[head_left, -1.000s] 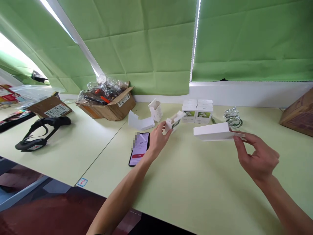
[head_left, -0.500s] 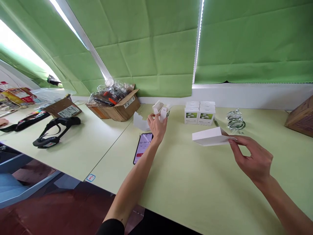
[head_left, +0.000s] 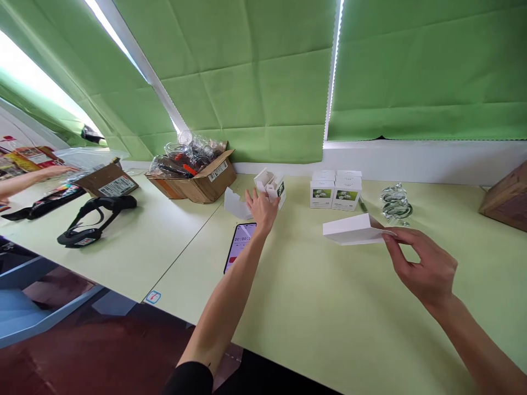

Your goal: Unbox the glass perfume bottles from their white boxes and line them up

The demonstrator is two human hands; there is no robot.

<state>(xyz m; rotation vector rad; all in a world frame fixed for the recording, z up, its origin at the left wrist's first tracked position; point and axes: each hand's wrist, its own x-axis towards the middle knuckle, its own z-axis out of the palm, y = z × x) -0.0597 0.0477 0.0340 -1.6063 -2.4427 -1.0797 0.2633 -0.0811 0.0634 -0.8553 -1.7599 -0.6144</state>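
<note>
Bent wht card (head_left: 349, 230) in R hand (head_left: 426, 266)

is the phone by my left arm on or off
On: the phone has a lit screen showing digits, partly covered by the left forearm.

L hand (head_left: 262, 212) – fwd, palm down; R hand (head_left: 427, 266) – thumb-index pinch

The wearer's left hand (head_left: 262, 211) at the centre and right hand (head_left: 426, 264) at four o'clock make two; one co-worker's hand (head_left: 56, 171) is at nine. Two open white boxes (head_left: 281, 190) are central, two folded white pieces (head_left: 354, 230) at nine and four, two picture boxes (head_left: 346, 197) in front at three, those behind too overlapped to count. Three brown cartons (head_left: 208, 187): two at nine, one at three. One phone (head_left: 242, 233) at seven, one black headset (head_left: 80, 238) at nine, one coiled bundle (head_left: 396, 204) at three.
</note>
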